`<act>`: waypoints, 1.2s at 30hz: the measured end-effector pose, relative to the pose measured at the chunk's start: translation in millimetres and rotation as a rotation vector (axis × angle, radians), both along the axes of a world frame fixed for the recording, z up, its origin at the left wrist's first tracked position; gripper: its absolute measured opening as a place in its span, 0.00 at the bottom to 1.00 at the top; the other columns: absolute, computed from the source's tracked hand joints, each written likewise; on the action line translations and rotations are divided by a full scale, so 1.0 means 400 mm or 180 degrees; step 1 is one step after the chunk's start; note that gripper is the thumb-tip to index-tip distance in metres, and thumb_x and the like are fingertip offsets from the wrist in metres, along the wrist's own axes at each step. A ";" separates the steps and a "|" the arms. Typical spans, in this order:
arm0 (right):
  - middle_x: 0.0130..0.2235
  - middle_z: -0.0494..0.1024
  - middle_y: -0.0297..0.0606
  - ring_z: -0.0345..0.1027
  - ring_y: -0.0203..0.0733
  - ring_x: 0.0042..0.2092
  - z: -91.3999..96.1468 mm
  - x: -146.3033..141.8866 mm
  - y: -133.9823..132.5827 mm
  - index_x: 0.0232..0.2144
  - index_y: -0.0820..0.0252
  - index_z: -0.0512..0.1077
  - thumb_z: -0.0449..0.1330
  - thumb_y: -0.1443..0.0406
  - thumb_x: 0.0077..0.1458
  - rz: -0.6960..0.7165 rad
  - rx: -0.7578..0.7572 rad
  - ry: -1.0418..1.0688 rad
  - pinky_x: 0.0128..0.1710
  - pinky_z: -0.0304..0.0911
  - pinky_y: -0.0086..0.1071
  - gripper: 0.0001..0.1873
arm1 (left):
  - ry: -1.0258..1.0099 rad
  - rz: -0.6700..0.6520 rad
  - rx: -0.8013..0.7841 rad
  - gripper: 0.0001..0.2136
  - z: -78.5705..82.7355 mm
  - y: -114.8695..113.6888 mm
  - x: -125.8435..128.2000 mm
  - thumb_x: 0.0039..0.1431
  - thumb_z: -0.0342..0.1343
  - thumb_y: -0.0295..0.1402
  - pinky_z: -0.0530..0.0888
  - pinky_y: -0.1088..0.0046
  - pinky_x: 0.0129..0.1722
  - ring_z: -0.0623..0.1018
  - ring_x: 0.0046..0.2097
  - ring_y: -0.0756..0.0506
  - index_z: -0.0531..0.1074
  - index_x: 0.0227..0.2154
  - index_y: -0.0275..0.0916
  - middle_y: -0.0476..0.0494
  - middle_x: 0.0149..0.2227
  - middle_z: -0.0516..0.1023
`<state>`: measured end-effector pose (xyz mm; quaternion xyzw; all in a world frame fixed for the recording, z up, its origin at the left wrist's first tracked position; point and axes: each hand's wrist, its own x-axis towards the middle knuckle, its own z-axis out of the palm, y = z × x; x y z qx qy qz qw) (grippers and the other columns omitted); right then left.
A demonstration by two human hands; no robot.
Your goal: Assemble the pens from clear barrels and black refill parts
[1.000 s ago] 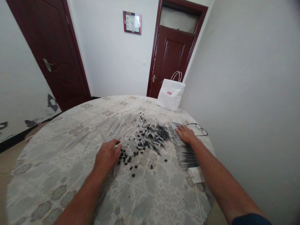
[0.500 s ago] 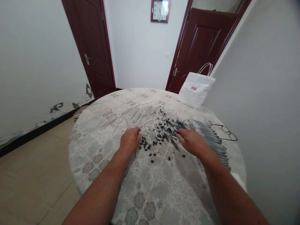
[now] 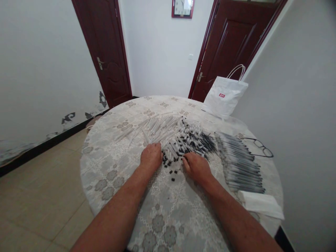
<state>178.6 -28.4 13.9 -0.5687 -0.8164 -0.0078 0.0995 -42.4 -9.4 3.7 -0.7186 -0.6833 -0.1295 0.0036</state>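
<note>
My left hand (image 3: 151,155) rests at the near left edge of a heap of pen parts, fingers curled inward; what they hold, if anything, is hidden. Close by on the right, my right hand (image 3: 197,167) reaches the heap's near edge with thumb and fingers drawn together. Nothing can be made out in that grip. Between the hands lie small black pen caps (image 3: 173,179). The heap holds short white tubes (image 3: 172,149), dark thin rods (image 3: 207,141) and, at the far left, long clear pen barrels (image 3: 157,127).
A row of grey pens (image 3: 243,162) lies at the right, beside eyeglasses (image 3: 262,149) and a folded white cloth or paper (image 3: 262,204). A white paper bag (image 3: 224,98) stands at the back right of the round table, on its patterned tablecloth (image 3: 157,196).
My right hand has moved left and nearer, from the dark rods to the caps at the heap's near edge. The left hand stays by the heap. The view has shifted slightly.
</note>
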 end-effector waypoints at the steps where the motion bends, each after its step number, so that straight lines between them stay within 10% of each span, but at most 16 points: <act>1: 0.42 0.78 0.41 0.71 0.43 0.45 0.001 0.006 0.002 0.44 0.56 0.73 0.49 0.58 0.67 -0.0042 0.0027 0.0015 0.43 0.59 0.31 0.15 | 0.0024 0.0011 -0.0010 0.13 -0.001 0.000 0.001 0.61 0.49 0.29 0.70 0.63 0.46 0.74 0.49 0.37 0.72 0.46 0.36 0.32 0.44 0.76; 12: 0.43 0.78 0.41 0.71 0.43 0.45 0.004 0.029 0.025 0.43 0.55 0.73 0.50 0.59 0.66 -0.0344 -0.0085 -0.0045 0.43 0.59 0.31 0.14 | -0.0091 -0.0096 0.0035 0.09 -0.002 0.005 0.005 0.63 0.47 0.30 0.69 0.64 0.47 0.74 0.49 0.38 0.72 0.40 0.38 0.34 0.43 0.74; 19: 0.45 0.78 0.40 0.71 0.42 0.46 0.002 0.044 0.036 0.45 0.55 0.74 0.51 0.60 0.65 -0.0379 -0.0027 0.0041 0.45 0.59 0.30 0.13 | -0.2185 -0.0007 0.0263 0.16 0.028 0.015 -0.005 0.59 0.50 0.30 0.69 0.70 0.38 0.75 0.34 0.46 0.66 0.50 0.41 0.48 0.31 0.74; 28: 0.48 0.76 0.42 0.70 0.42 0.49 -0.018 0.099 0.073 0.49 0.56 0.73 0.51 0.64 0.64 -0.0577 -0.0047 0.0062 0.48 0.59 0.29 0.15 | -0.5374 -0.0268 0.0030 0.12 0.060 0.013 0.001 0.51 0.52 0.35 0.69 0.74 0.26 0.70 0.26 0.50 0.69 0.39 0.38 0.50 0.28 0.69; 36: 0.44 0.77 0.43 0.70 0.44 0.47 0.002 0.126 0.080 0.42 0.58 0.74 0.53 0.61 0.63 -0.0825 -0.0074 -0.0065 0.47 0.59 0.30 0.12 | -0.5242 -0.0534 0.0361 0.16 0.059 0.012 0.006 0.53 0.60 0.36 0.73 0.73 0.31 0.72 0.27 0.52 0.70 0.45 0.38 0.52 0.28 0.70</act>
